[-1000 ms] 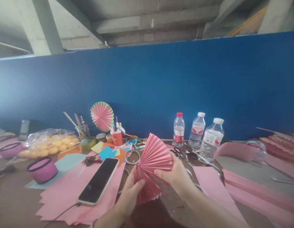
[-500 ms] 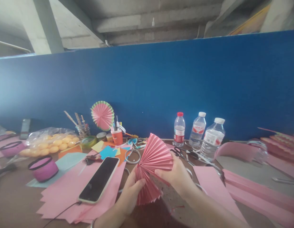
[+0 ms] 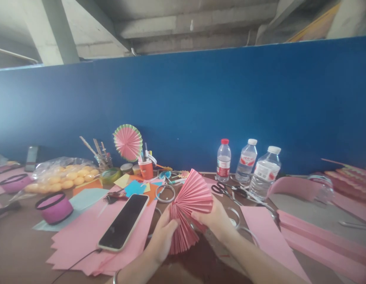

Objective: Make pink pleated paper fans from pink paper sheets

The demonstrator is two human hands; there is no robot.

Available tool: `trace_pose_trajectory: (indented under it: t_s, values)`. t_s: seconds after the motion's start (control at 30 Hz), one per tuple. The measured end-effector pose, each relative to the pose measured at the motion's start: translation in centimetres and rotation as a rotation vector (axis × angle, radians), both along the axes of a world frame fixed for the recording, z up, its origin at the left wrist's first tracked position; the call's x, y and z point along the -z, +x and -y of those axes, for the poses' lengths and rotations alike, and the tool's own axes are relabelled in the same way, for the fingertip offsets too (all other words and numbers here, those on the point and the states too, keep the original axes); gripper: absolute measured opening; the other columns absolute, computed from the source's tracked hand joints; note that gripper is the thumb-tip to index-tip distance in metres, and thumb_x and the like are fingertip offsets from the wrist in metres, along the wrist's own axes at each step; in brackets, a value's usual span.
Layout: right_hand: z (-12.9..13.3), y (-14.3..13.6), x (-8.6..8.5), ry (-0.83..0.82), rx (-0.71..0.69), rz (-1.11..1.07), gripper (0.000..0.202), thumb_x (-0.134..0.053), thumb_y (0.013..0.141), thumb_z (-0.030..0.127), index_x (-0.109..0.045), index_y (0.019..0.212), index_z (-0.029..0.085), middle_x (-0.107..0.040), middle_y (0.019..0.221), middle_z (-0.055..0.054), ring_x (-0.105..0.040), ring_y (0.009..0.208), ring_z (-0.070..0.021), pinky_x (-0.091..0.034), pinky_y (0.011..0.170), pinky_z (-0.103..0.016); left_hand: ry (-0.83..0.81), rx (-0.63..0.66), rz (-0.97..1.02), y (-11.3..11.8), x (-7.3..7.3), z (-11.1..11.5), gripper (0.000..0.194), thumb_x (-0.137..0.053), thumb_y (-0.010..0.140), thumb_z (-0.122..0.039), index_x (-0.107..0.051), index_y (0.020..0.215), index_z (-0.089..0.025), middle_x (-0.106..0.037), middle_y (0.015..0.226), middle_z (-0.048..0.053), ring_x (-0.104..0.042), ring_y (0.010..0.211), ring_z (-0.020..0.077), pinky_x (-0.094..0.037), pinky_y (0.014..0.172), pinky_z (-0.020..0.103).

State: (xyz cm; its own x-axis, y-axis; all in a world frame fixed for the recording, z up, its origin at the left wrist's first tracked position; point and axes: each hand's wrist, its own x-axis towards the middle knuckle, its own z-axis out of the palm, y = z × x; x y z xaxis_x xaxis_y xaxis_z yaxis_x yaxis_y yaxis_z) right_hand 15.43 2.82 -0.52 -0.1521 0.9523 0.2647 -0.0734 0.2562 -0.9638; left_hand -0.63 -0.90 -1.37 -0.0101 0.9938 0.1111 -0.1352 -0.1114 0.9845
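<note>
A pink pleated paper fan (image 3: 193, 193) is spread out between my hands above the table, its folds meeting near a point at the left. My left hand (image 3: 164, 232) grips the lower folded section, with the thumb on top. My right hand (image 3: 213, 219) holds the right edge of the fan, thumb in front and fingers hidden behind the paper. Between the upper and lower sections a narrow gap opens on the right side. A finished round pleated fan (image 3: 127, 142), pink with a green rim, stands upright at the back.
A phone (image 3: 124, 223) lies on pink paper sheets (image 3: 73, 248) at the left. Tape rolls (image 3: 165, 194) and scissors (image 3: 223, 189) lie beyond my hands. Three water bottles (image 3: 223, 161) stand at the back right. A paper cup of pens (image 3: 146, 169) stands before the blue partition (image 3: 183, 98).
My right hand has moved slightly left and down with its side of the fan, narrowing the spread a little. My left hand keeps its hold.
</note>
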Motion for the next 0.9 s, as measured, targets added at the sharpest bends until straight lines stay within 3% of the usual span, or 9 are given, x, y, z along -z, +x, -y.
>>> trace_pose_trajectory:
  t_s: [0.23, 0.9]
  values:
    - [0.0, -1.4, 2.9, -0.041, 0.000, -0.252, 0.051, -0.078, 0.058, 0.023, -0.056, 0.103, 0.015, -0.068, 0.101, -0.011, -0.063, 0.092, -0.0261, -0.048, 0.083, -0.040, 0.005, -0.048, -0.047, -0.2, 0.0, -0.5, 0.035, -0.053, 0.082, -0.028, -0.059, 0.115, -0.018, -0.057, 0.126, 0.005, -0.040, 0.125, 0.0250, -0.031, 0.106, 0.036]
    - [0.9, -1.8, 1.6, -0.076, 0.031, -0.327, 0.047, -0.076, 0.058, 0.023, -0.057, 0.101, 0.016, -0.068, 0.102, -0.011, -0.063, 0.091, -0.0266, -0.047, 0.084, -0.042, 0.066, -0.031, -0.136, -0.3, 0.0, -0.8, 0.036, -0.056, 0.081, -0.028, -0.058, 0.116, -0.020, -0.057, 0.125, 0.004, -0.047, 0.120, 0.0237, -0.037, 0.101, 0.034]
